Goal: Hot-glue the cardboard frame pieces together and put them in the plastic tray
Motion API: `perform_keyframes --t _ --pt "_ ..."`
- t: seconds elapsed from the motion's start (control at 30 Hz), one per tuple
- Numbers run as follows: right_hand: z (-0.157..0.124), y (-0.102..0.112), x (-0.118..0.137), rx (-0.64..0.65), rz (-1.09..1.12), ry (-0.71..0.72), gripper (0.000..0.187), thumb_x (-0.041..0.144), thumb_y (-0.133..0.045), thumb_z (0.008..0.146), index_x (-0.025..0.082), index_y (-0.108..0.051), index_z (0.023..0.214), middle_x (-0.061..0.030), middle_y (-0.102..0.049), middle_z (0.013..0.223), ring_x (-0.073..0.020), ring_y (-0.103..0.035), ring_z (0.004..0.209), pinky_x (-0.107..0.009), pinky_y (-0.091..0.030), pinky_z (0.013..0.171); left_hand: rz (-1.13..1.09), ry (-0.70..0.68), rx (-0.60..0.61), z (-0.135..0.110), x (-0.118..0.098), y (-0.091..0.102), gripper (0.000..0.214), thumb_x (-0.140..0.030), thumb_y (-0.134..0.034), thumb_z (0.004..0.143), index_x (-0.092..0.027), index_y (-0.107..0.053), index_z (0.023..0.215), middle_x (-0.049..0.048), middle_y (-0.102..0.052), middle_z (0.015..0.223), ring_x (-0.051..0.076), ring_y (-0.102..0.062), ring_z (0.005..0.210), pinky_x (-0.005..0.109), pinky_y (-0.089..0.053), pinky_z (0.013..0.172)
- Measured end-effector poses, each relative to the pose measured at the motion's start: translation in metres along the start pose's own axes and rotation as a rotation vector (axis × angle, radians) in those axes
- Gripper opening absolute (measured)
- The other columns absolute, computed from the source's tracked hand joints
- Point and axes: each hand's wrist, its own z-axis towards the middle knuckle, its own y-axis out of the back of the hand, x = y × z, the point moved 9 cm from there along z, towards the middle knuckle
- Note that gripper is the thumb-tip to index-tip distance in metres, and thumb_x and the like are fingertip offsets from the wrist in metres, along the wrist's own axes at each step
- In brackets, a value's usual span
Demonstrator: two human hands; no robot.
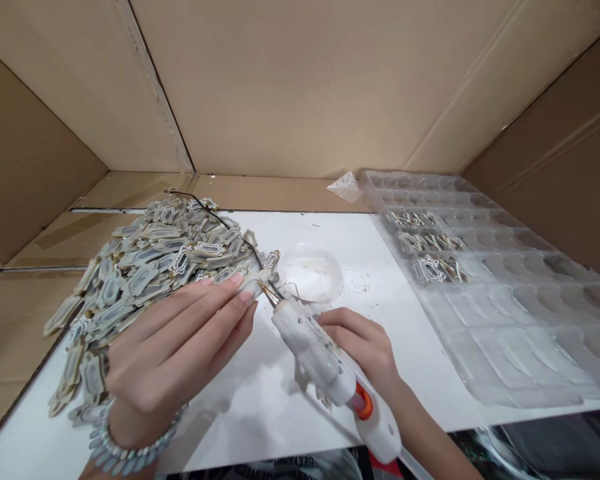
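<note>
the left hand (pixel 180 347) reaches in from the lower left of the frame, palm down, fingers stretched long and together, its tips nearly closed on a small piece (pixel 254 285). the right hand (pixel 363 343) comes up from the lower right, fingers bent around the far side of a glue gun (pixel 313 347); the gun hides part of that grip, including how tightly it is closed.

the piece is pale grey and flat, mostly covered by the fingers. the gun is white, with an orange part (pixel 363 401) toward its rear, a metal nozzle (pixel 269 293) and a thin bent wire by the front. it slants from the centre of the frame to the lower right.

the piece sits at the left hand's fingertips, near the centre, with the nozzle right at it; whether they touch is unclear. the gun lies just left of the right hand. a beaded bracelet (pixel 130 443) circles the left wrist.

farther out, a heap (pixel 145 267) of similar pieces covers the left of the white worktop (pixel 250 407), a dark cord (pixel 205 208) across it. a shallow dish (pixel 311 272) is just beyond the nozzle, and a clear tray (pixel 500 347) fills the right, small metallic parts (pixel 433 241) in a few compartments.
</note>
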Motion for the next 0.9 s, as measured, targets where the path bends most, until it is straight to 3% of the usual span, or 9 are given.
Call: perform_keyframes --t 0.9 --pt "0.0021 -0.0013 -0.0017 0.024 0.047 -0.036 0.023 0.014 -0.048 0.093 0.018 -0.066 0.078 -0.0043 -0.065 0.078 -0.014 -0.061 0.063 -0.024 -0.047 0.053 0.032 -0.018 0.004 -0.0017 -0.0003 -0.002 0.032 -0.003 -0.081 0.066 -0.012 -0.07 0.095 0.0094 -0.078 0.088 0.02 -0.073 0.077 0.036 -0.061 0.084"
